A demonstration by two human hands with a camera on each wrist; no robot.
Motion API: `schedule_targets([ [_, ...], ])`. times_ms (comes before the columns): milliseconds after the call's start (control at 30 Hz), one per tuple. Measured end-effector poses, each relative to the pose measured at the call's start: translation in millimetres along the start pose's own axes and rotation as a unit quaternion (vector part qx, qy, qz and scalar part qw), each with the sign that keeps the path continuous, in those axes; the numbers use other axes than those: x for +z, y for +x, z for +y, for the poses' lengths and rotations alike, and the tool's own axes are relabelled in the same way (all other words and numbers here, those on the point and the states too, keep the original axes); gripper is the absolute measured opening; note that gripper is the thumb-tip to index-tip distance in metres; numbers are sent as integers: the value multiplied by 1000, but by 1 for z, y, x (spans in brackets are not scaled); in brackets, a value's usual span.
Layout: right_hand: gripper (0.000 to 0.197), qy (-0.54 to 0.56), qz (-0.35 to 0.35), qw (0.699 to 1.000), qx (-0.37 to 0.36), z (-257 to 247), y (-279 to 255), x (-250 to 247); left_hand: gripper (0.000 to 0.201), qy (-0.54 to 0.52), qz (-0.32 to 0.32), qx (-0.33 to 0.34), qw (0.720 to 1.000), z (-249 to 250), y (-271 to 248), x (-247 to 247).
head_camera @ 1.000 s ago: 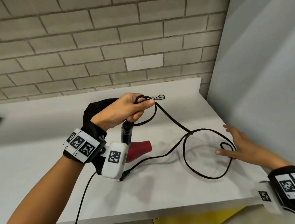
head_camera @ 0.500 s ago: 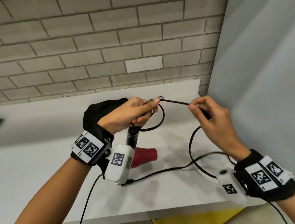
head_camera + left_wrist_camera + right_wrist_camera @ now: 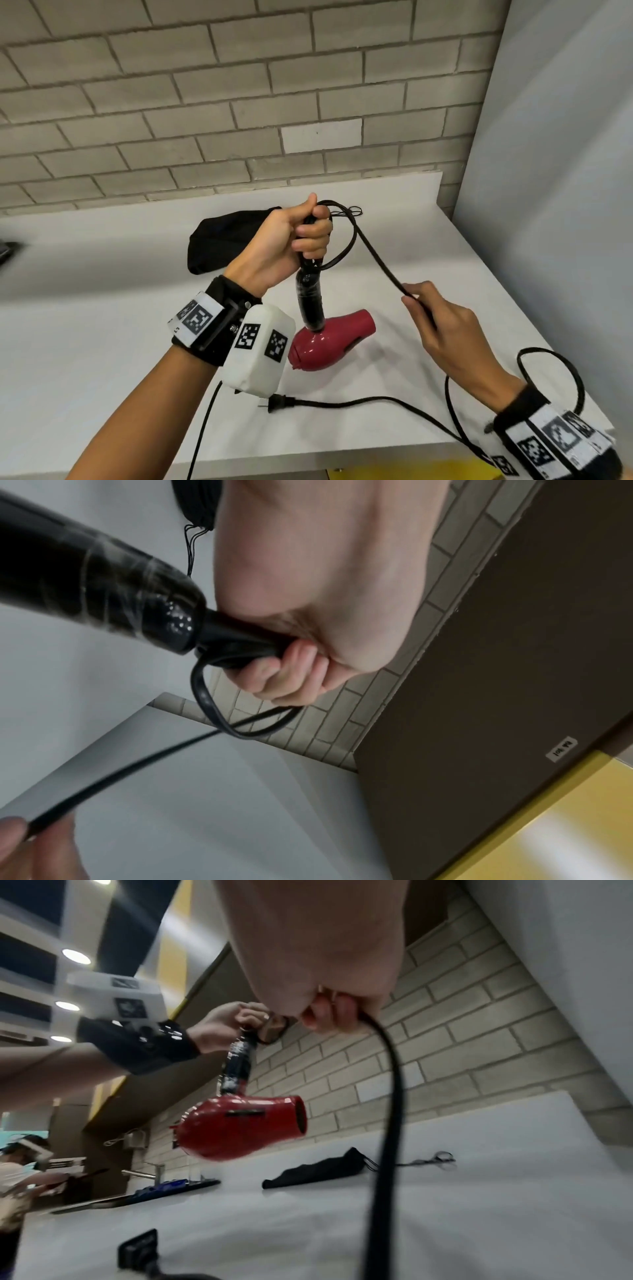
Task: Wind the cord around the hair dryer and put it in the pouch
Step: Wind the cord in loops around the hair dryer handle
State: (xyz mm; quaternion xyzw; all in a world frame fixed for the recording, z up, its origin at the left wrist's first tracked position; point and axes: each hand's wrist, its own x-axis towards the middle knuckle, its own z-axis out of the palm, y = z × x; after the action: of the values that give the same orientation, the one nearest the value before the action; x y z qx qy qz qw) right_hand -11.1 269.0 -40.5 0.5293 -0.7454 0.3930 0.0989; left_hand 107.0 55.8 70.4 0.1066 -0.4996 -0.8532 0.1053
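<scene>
My left hand (image 3: 301, 236) grips the end of the black handle of a red hair dryer (image 3: 330, 339), which hangs upside down above the white counter (image 3: 102, 342), together with a loop of its black cord (image 3: 376, 260). The same dryer (image 3: 240, 1126) shows in the right wrist view with its nozzle pointing right. From the handle the cord runs taut down to my right hand (image 3: 424, 308), which pinches it. The rest trails on the counter to the plug (image 3: 277, 401). A black pouch (image 3: 222, 240) lies flat behind my left hand.
A brick wall (image 3: 205, 102) backs the counter and a grey panel (image 3: 565, 171) closes it off on the right. The counter's front edge (image 3: 308, 459) is near my wrists. Far left, another person (image 3: 20, 1164) works beside a tap and a dark tray.
My right hand picked the cord off the counter, raised it to my left hand, then pulled it down and right. My left hand turned, thumb now up, with one loop held at the handle.
</scene>
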Motion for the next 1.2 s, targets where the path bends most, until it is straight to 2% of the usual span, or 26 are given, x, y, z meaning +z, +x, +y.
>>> schedule_targets([
  [67, 18, -106, -20, 992, -71, -13, 0, -5, 31, 7, -4, -4, 1000, -5, 0, -1],
  [200, 36, -258, -18, 945, -201, -43, 5, -12, 26, 53, -3, -4, 999, -17, -2, 5],
  [367, 29, -297, -58, 900, -313, -66, 28, -17, 22, 121, -26, -31, 992, -31, -2, 19],
  [467, 26, -276, -36, 896, -346, -73, 43, -20, 25, 201, -29, -44, 978, -41, -3, 23],
  [533, 15, -243, -14, 916, -318, -79, 56, -22, 21, 270, -44, -35, 961, -48, -4, 27],
  [567, 16, -225, -9, 931, -286, -81, 64, -23, 19, 284, -53, -31, 957, -51, -4, 29],
  [633, 48, -182, -25, 961, -206, -81, 77, -24, 29, 273, -37, -49, 960, -50, -7, 32],
  [667, 57, -150, -36, 974, -165, -80, 83, -25, 36, 258, -37, -57, 964, -49, -7, 31],
  [800, 63, -6, -85, 995, -54, -60, 94, -26, 54, 170, -61, -83, 980, -45, -7, 25],
  [867, 60, 107, -121, 987, 15, -48, 94, -25, 51, 130, -82, -90, 984, -43, -9, 21],
  [933, 58, 220, -187, 956, 54, -37, 88, -22, 49, 114, -109, -72, 985, -42, -11, 17],
  [1000, 46, 300, -237, 922, 59, -32, 76, -18, 51, 119, -125, -52, 984, -41, -13, 14],
  [1067, 29, 364, -236, 899, 64, -30, 65, -14, 46, 99, -134, -50, 985, -41, -14, 12],
  [1100, 26, 391, -222, 891, 69, -30, 61, -13, 42, 85, -141, -52, 985, -40, -14, 13],
  [1200, 35, 445, -177, 873, 91, -33, 59, -8, 36, 49, -157, -65, 984, -42, -12, 14],
])
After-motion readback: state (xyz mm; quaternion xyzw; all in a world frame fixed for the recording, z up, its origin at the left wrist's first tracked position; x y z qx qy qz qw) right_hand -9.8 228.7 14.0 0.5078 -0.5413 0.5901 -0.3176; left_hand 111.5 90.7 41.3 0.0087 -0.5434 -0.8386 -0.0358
